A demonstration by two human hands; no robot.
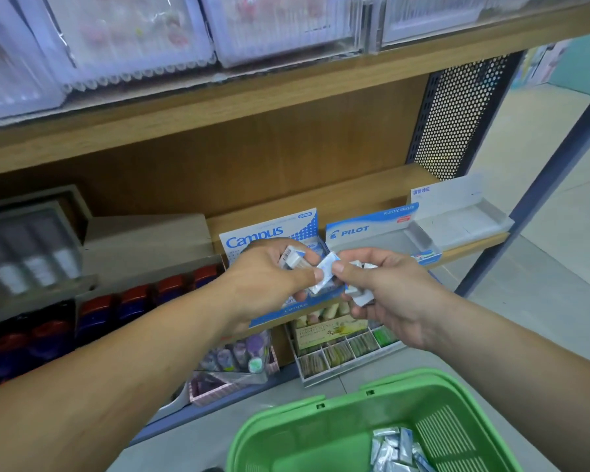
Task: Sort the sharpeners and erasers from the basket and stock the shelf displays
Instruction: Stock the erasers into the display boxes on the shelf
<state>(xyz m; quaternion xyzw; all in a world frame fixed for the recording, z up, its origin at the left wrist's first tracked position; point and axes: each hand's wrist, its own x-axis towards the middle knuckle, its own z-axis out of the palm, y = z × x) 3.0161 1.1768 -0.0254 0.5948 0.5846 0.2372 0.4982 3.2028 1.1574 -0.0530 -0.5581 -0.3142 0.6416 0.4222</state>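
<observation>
Store aisle, wooden shelf unit with a perforated metal side panel at 2 o'clock. Clear bins line the upper shelf at 12 o'clock, contents blurred.

On the middle shelf, three displays run side by side. The Campus display box sits directly behind the hands. The Pilot display box is at its 3 o'clock. A white display tray is furthest right.

Left hand: fingers curled, gripping a white eraser in the palm, in front of the Campus display box. Thumb and forefinger also pinch one end of a blue-and-white wrapped eraser.

Right hand: thumb and forefinger pinch the other end of that wrapped eraser. The remaining fingers are closed round a small clutch of erasers; count not readable.

The wrapped eraser lies between the two hands, tilted and touching both. The fingertips of the two hands nearly meet on it.

Green basket is at 5 o'clock from the hands, well below them. A heap of wrapped packets lies in its right part, apart from both hands.

Red-and-blue items sit in rows at 9 o'clock; too blurred to identify. A compartmented tray is on the lower shelf at 6 o'clock from the hands.
</observation>
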